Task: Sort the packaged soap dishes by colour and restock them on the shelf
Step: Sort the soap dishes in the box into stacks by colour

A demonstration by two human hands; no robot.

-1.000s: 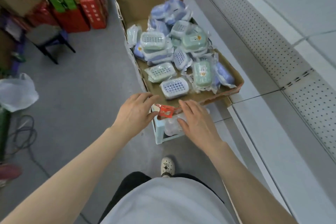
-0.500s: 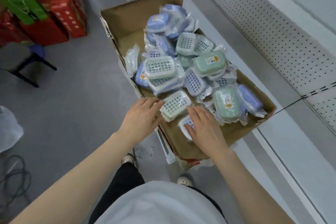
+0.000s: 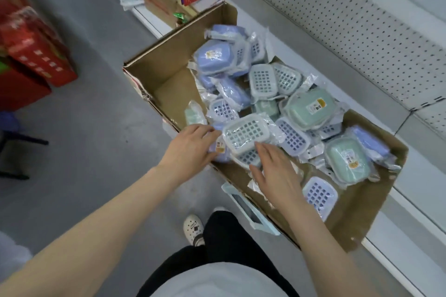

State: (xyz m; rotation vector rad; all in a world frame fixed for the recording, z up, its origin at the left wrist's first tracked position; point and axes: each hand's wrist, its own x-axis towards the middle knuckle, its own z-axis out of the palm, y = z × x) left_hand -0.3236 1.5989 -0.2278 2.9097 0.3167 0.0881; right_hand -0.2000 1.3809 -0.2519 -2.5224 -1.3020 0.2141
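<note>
Grey floor is stretching under a white shoe [image 3: 193, 226]. The left hand [image 3: 190, 147] is reaching with relaxed, uncurled fingers, touching a blue soap dish [image 3: 221, 155]. The right hand [image 3: 275, 173] is lying flat, fingers straight, against a pale grid soap dish [image 3: 245, 134]. Both dishes are sitting in the cardboard box [image 3: 166, 79] among green and blue packets, beside the white shelf [image 3: 420, 183].

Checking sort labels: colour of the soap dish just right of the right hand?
Soap dish: blue, white grid insert; head view.

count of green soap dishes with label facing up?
2. One green dish lies mid-box; the other green dish sits nearer, at the right. Others may be buried.
</note>
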